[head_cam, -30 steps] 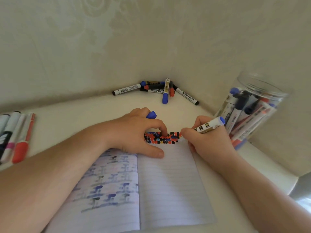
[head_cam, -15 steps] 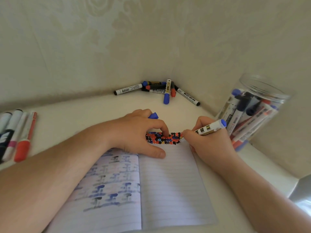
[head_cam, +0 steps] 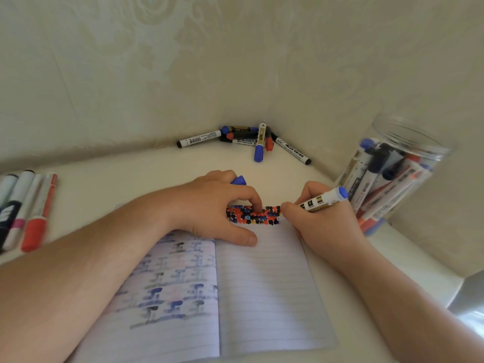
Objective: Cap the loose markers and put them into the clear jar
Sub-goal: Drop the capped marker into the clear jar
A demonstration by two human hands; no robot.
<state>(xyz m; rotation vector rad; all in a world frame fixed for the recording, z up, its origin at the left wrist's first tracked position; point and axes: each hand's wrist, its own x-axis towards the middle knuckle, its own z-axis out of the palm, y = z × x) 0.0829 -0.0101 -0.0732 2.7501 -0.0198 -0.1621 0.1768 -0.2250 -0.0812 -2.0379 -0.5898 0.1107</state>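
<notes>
My right hand (head_cam: 322,226) grips a white marker with a blue end (head_cam: 323,199), its tip down at the band of red, blue and black dots on the open notebook (head_cam: 262,289). My left hand (head_cam: 217,205) rests on the top of the notebook, index fingertip on the dotted band, and holds a blue cap (head_cam: 238,180) under its curled fingers. The clear jar (head_cam: 408,142) stands at the right, tilted, with several markers inside. A pile of loose markers (head_cam: 251,141) lies in the corner by the wall.
Several more markers, one with a red cap (head_cam: 36,226), lie in a row at the left edge of the white table (head_cam: 131,179). Walls close in behind and to the right. A grey object (head_cam: 468,302) sits at the right edge.
The marker in my right hand has shifted slightly along the dotted band; my left hand stays on the page with the blue cap.
</notes>
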